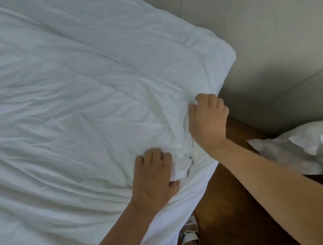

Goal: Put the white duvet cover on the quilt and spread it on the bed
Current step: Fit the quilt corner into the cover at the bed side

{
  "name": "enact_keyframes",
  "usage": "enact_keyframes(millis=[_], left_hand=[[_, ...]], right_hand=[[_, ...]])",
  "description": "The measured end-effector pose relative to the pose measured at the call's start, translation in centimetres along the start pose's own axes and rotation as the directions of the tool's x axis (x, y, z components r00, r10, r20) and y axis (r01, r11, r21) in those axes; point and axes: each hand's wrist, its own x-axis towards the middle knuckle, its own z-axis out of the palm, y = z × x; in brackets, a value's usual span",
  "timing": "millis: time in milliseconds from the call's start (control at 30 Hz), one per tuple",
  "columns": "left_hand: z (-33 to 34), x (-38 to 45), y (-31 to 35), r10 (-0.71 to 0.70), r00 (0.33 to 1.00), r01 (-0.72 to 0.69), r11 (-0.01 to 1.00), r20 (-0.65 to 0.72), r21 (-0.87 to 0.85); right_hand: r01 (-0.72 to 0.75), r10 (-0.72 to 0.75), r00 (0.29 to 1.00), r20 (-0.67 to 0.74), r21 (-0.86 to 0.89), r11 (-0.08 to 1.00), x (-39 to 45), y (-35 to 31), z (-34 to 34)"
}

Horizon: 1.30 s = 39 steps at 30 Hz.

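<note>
The crumpled white cotton duvet cover (77,104) fills the left and centre of the frame, lying over the bed with its edge running down toward the lower centre. Both hands work near that edge: the left hand (156,176), lower centre, has its fingers curled into a bunched fold, and the right hand (207,120), just above and to the right, pinches the cloth beside the corner. The step looks like seating the quilt inside the corner; it would go best by gripping cover and filling together, then drawing outward evenly so the creases flatten. A white pillow (310,148) lies at the right edge above the brown wooden floor (223,206).
</note>
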Motion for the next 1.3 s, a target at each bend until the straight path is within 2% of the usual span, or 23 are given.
enact_keyframes(millis=[67, 133, 200, 267, 300, 367, 433, 467, 533, 700, 767, 833, 900, 933, 967, 1000, 1067, 1100, 1133, 1200, 1233, 1267, 1300], left_hand=[[0.0, 2.4, -0.3, 0.163, 0.985, -0.165, 0.986, -0.057, -0.029], [1.0, 3.9, -0.3, 0.24, 0.971, -0.239, 0.97, 0.005, -0.047], [2.5, 4.1, 0.0, 0.259, 0.964, -0.257, 0.966, 0.062, -0.031], [3.8, 3.6, 0.2, 0.292, 0.955, -0.292, 0.956, 0.048, -0.005], [4.4, 3.5, 0.1, 0.308, 0.951, -0.308, 0.951, 0.009, 0.003], [5.2, 3.6, -0.2, 0.316, 0.944, -0.317, 0.948, -0.092, 0.009], [6.2, 3.7, -0.2, 0.314, 0.932, -0.318, 0.948, -0.179, 0.01], [6.5, 3.7, 0.0, 0.315, 0.926, -0.317, 0.948, -0.21, 0.023], [7.1, 3.9, 0.0, 0.321, 0.917, -0.315, 0.947, -0.235, 0.067], [8.1, 4.2, 0.2, 0.395, 0.872, -0.36, 0.917, -0.288, 0.17], [8.3, 4.3, 0.3, 0.405, 0.86, -0.374, 0.914, -0.309, 0.156], [8.2, 4.4, 0.5, 0.372, 0.872, -0.348, 0.928, -0.317, 0.131], [7.9, 4.4, 0.8, 0.333, 0.897, -0.305, 0.942, -0.291, 0.139], [7.7, 4.5, 1.0, 0.322, 0.907, -0.296, 0.946, -0.27, 0.135], [7.5, 4.6, 1.0, 0.315, 0.916, -0.292, 0.948, -0.247, 0.126], [7.3, 4.6, 1.0, 0.307, 0.925, -0.289, 0.951, -0.224, 0.11], [6.7, 4.6, 1.5, 0.296, 0.933, -0.285, 0.955, -0.203, 0.08], [6.5, 4.6, 1.7, 0.288, 0.939, -0.281, 0.957, -0.189, 0.063], [6.3, 4.4, 2.1, 0.272, 0.946, -0.267, 0.962, -0.179, 0.053], [6.2, 3.9, 2.9, 0.289, 0.941, -0.282, 0.957, -0.174, 0.066], [6.3, 3.6, 3.4, 0.326, 0.929, -0.315, 0.945, -0.175, 0.087], [6.4, 3.4, 3.9, 0.364, 0.917, -0.354, 0.931, -0.162, 0.089], [6.5, 3.5, 4.4, 0.391, 0.906, -0.385, 0.92, -0.161, 0.071]], right_hand=[[0.107, -0.103, 0.994, 0.036, -0.099, 0.989, -3.9, 0.1, -0.7], [0.08, -0.057, 0.983, 0.172, -0.128, 0.989, -6.1, 0.8, 0.0], [-0.001, -0.01, 0.981, 0.196, 0.058, 0.998, -5.4, 2.0, 1.1], [-0.196, 0.116, 0.968, 0.225, 0.38, 0.904, -2.2, 2.9, 1.7], [-0.393, 0.264, 0.914, 0.308, 0.507, 0.767, 0.1, 3.5, 2.0], [-0.714, 0.409, 0.699, 0.587, 0.548, 0.436, 4.3, 4.4, 2.4], [-0.894, 0.285, 0.444, 0.85, 0.397, 0.209, 6.2, 5.4, 2.9], [-0.937, 0.192, 0.347, 0.918, 0.329, 0.117, 6.8, 5.9, 3.3], [-0.954, 0.132, 0.29, 0.948, 0.297, -0.037, 7.2, 7.3, 4.0], [-0.964, -0.049, 0.215, 0.975, 0.204, -0.169, 5.9, 6.3, 2.3], [-0.971, -0.086, 0.218, 0.972, 0.207, -0.12, 5.6, 4.4, 1.9], [-0.97, -0.069, 0.236, 0.969, 0.231, -0.076, 6.3, 3.2, 1.8], [-0.952, 0.009, 0.269, 0.963, 0.268, -0.15, 7.4, 4.4, 2.4], [-0.943, 0.092, 0.246, 0.965, 0.26, -0.207, 8.0, 5.5, 2.9], [-0.938, 0.189, 0.25, 0.95, 0.286, -0.196, 8.6, 6.6, 3.1], [-0.926, 0.308, 0.325, 0.894, 0.367, -0.089, 9.1, 6.9, 2.8], [-0.757, 0.466, 0.653, 0.598, 0.549, 0.355, 9.1, 6.5, 2.0], [-0.613, 0.442, 0.79, 0.425, 0.567, 0.55, 8.4, 5.5, 1.0], [-0.464, 0.352, 0.886, 0.303, 0.538, 0.704, 7.2, 4.1, 0.1], [-0.231, 0.182, 0.962, 0.205, 0.245, 0.942, 4.3, 1.9, -1.3], [-0.147, 0.127, 0.969, 0.213, 0.084, 0.986, 2.7, 1.6, -1.5], [-0.12, 0.108, 0.966, 0.234, 0.037, 0.992, 1.7, 1.8, -1.2], [-0.138, 0.11, 0.96, 0.257, 0.094, 0.986, 1.3, 2.2, -0.9]])
